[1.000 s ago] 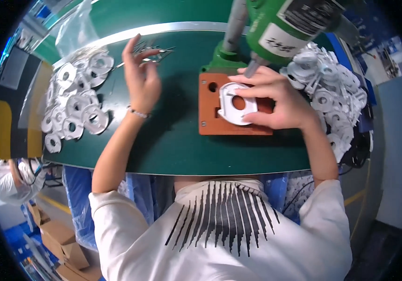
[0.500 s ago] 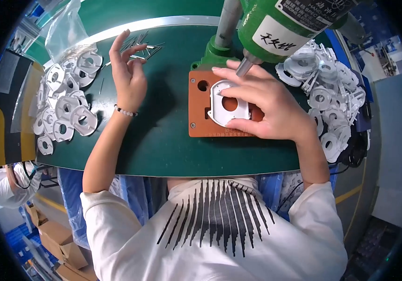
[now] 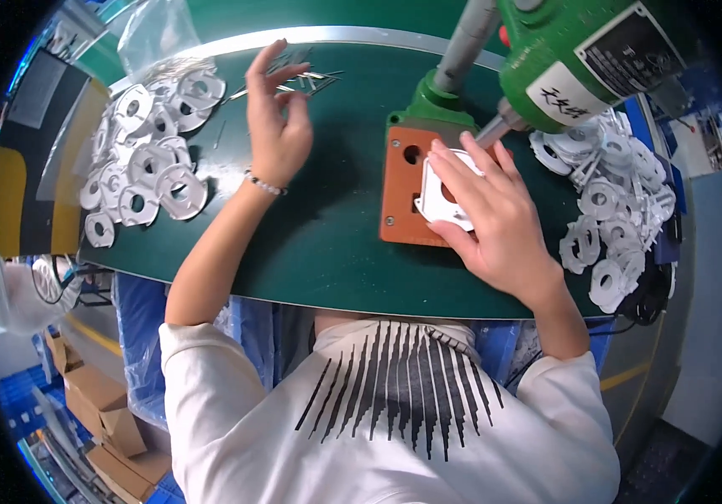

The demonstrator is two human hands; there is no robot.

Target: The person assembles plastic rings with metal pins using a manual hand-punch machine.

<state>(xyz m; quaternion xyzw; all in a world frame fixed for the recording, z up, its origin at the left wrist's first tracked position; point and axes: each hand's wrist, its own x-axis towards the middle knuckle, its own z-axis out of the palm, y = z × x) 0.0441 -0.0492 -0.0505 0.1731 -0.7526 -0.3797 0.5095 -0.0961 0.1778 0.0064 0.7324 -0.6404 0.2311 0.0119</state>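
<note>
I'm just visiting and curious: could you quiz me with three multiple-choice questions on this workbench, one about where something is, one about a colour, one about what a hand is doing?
1. Where does the heap of thin metal pins lie?
A. at the far edge of the table
B. on the orange block
C. on the floor

2. What colour is the block under the white plastic part?
A. blue
B. orange
C. yellow

3. What is the right hand doing?
A. hanging off the table
B. gripping a box
C. pressing the white part onto the block

Answers: 1 A, the left hand reaches them there; 2 B, its orange face shows; 3 C, fingers lie flat on it.
</note>
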